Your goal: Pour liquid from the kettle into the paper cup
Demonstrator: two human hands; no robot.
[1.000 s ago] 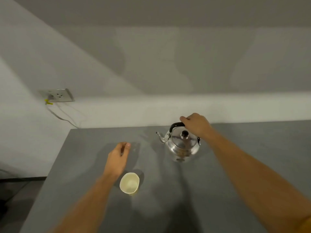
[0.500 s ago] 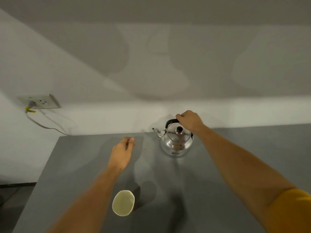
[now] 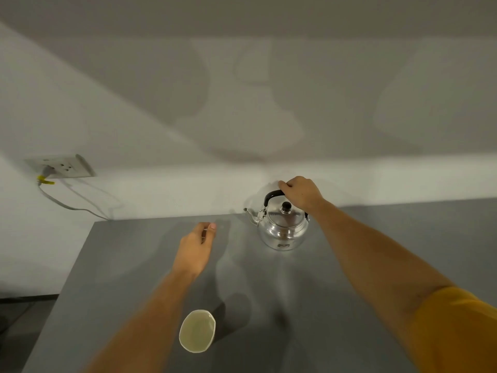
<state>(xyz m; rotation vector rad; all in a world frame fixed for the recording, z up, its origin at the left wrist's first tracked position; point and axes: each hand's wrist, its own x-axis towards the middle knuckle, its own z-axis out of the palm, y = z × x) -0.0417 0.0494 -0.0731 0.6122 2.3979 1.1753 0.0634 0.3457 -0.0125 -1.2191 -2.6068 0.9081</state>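
Observation:
A shiny metal kettle (image 3: 282, 230) with a black handle and black lid knob stands upright near the far edge of the grey table (image 3: 295, 305), spout pointing left. My right hand (image 3: 301, 193) is closed around the top of its handle. A white paper cup (image 3: 197, 330) stands upright near the front of the table, its mouth open toward me. My left hand (image 3: 195, 247) hovers over the table between cup and kettle, fingers loosely curled with nothing in them, well apart from both.
A white wall runs behind the table. A wall socket (image 3: 63, 166) with a grey cable (image 3: 70, 207) plugged in sits at the left. The table's left edge (image 3: 72, 270) drops to a dark floor.
The view has tilted up, so the cup now lies lower in frame. My left hand has left the cup's side and reached forward. My right hand stays on the kettle handle.

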